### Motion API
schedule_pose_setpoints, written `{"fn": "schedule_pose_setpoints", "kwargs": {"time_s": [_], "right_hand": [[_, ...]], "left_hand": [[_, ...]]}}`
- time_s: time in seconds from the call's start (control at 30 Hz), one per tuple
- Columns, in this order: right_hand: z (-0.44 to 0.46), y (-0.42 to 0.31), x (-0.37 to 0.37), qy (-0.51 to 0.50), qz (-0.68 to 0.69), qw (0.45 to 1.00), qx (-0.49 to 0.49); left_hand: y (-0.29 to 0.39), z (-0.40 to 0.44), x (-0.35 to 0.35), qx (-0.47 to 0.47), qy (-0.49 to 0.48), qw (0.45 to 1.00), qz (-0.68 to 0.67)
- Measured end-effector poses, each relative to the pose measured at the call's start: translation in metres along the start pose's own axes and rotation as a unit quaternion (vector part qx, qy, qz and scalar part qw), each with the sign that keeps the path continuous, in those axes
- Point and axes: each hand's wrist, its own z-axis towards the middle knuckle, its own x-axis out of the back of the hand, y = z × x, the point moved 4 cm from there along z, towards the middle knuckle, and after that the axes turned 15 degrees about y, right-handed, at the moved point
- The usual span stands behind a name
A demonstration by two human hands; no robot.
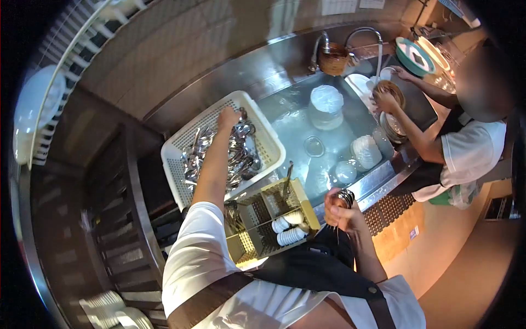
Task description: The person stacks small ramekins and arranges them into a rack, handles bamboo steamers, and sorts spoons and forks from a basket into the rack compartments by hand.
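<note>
My left hand [228, 117] reaches into the far side of a white plastic basket [270, 131]. Its fingers are closed downward at the edge of a heap of metal cutlery [233, 156]; what they pinch is hidden. Close to my body, my right hand [341, 215] is wrapped round a bunch of spoons [346, 196], nested bowls up, with thin handles below. Between my arms stands a divided cutlery holder [263, 243]. White ribbed pieces [291, 236] lie in one compartment, and some utensils [287, 183] stand in others.
A water-filled sink [293, 140] holds stacked white bowls [327, 104] and more white dishes [366, 152]. On the right, a co-worker's hands [387, 100] handle dishes under a tap [379, 46]. A turquoise basin [415, 56] stands behind. A white rack [66, 66] hangs upper left.
</note>
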Motion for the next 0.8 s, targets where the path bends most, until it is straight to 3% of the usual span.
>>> {"fn": "schedule_pose_setpoints", "kwargs": {"time_s": [0.03,0.1,0.2,0.27,0.33,0.47,0.53,0.63,0.8], "right_hand": [[0.001,-0.003,0.004,0.005,0.003,1.0,0.001],[0.006,-0.007,0.011,0.014,0.011,1.0,-0.002],[0.013,-0.011,0.018,0.014,0.012,1.0,-0.008],[0.019,-0.01,0.023,-0.007,-0.003,1.0,-0.015],[0.02,-0.012,0.019,0.006,-0.005,1.0,-0.016],[0.024,-0.013,0.016,-0.018,0.005,1.0,-0.006],[0.026,-0.018,0.007,-0.005,0.063,0.997,0.037],[0.036,-0.035,-0.006,-0.009,-0.005,0.993,0.116],[0.04,-0.076,-0.101,-0.009,-0.159,0.94,0.302]], "left_hand": [[0.014,-0.007,0.0,-0.006,-0.007,1.0,0.0],[0.028,-0.023,0.002,0.085,0.022,0.996,0.02],[0.02,-0.026,-0.016,0.099,0.068,0.992,-0.03],[0.0,-0.021,-0.027,0.092,0.079,0.991,-0.051],[-0.001,-0.022,-0.015,0.016,0.071,0.988,-0.136],[-0.021,0.019,-0.025,-0.001,0.117,0.946,-0.303],[0.011,0.002,0.053,-0.013,0.135,0.941,-0.311],[0.037,-0.014,0.138,-0.067,0.11,0.845,-0.519],[0.09,-0.112,0.265,-0.147,0.064,0.807,-0.569]]}}
